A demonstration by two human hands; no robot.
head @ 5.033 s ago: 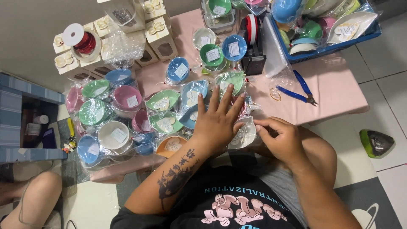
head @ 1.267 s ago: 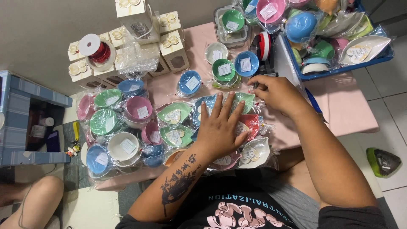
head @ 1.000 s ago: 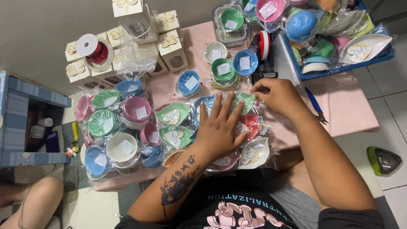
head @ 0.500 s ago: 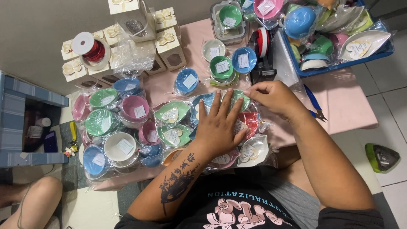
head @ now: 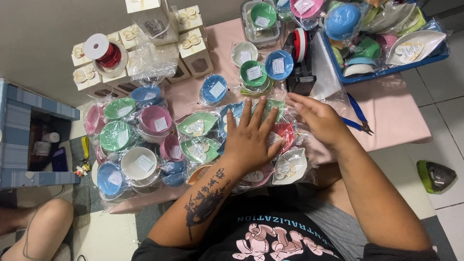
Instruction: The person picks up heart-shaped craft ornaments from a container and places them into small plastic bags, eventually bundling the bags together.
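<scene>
My left hand [head: 251, 140] lies flat with fingers spread on a pile of leaf-shaped dishes wrapped in clear film. Under and around it are a green leaf dish [head: 195, 124], a red leaf dish [head: 286, 133] and a white leaf dish [head: 290, 166]. My right hand [head: 321, 121] hovers just right of it, fingers stretched left over the crinkled film at the pile's far edge, nothing clearly held. A black tape dispenser [head: 299, 65] with a red roll stands just beyond the right fingertips.
Wrapped round bowls [head: 140, 145] crowd the left of the pink table [head: 396, 116]. Small bow-topped boxes [head: 193, 48] and a red ribbon spool [head: 104, 50] stand at the back. A blue tray [head: 386, 67] holds more dishes. Blue pliers [head: 357, 116] lie right. Another person's knee [head: 38, 222] shows bottom left.
My right hand has drawn back from the tape dispenser toward the pile and spread its fingers over the film. My left hand has stayed pressed flat on the dishes.
</scene>
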